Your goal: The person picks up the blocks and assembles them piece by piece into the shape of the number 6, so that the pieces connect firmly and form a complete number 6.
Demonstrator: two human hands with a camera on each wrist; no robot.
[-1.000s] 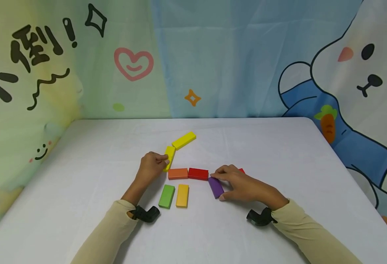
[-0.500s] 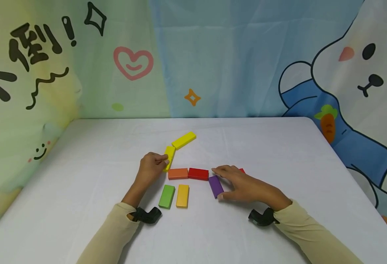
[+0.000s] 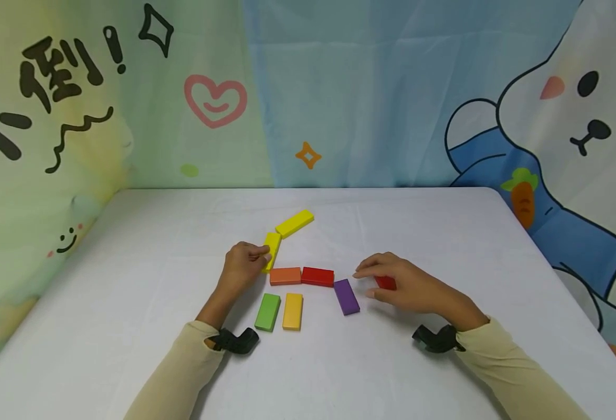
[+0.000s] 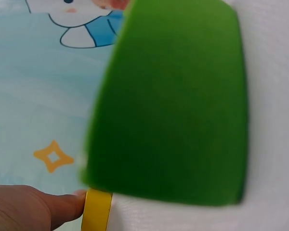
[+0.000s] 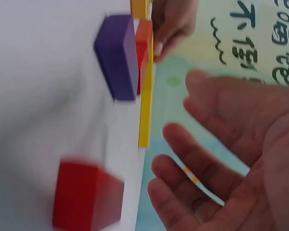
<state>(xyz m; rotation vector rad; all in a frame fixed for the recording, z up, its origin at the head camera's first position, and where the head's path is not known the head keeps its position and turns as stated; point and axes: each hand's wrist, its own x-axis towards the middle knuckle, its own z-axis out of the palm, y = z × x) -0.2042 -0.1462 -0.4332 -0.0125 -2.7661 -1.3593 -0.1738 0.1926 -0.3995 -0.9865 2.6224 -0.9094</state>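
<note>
My left hand (image 3: 244,265) holds a yellow block (image 3: 273,248) by its left side, fingertips and thumb against it; in the left wrist view the thumb (image 4: 62,207) meets the yellow block (image 4: 97,211). This block's near end is by an orange block (image 3: 285,276), which lines up with a red block (image 3: 318,277). A purple block (image 3: 347,297) angles down from the red block's right end. To its right, my right hand (image 3: 410,283) hovers with fingers spread and holds nothing, partly covering another red block (image 3: 385,283). In the right wrist view that red block (image 5: 86,195) sits apart from the fingers.
Beyond the held block lies a second yellow block (image 3: 294,223). Nearer to me are a green block (image 3: 268,312) and an amber block (image 3: 293,311), side by side. A white cloth (image 3: 182,216) covers the table; a printed curtain (image 3: 360,116) hangs behind it.
My right hand has let go of the purple block and moved right, over the second red block. The left hand stays at the yellow block.
</note>
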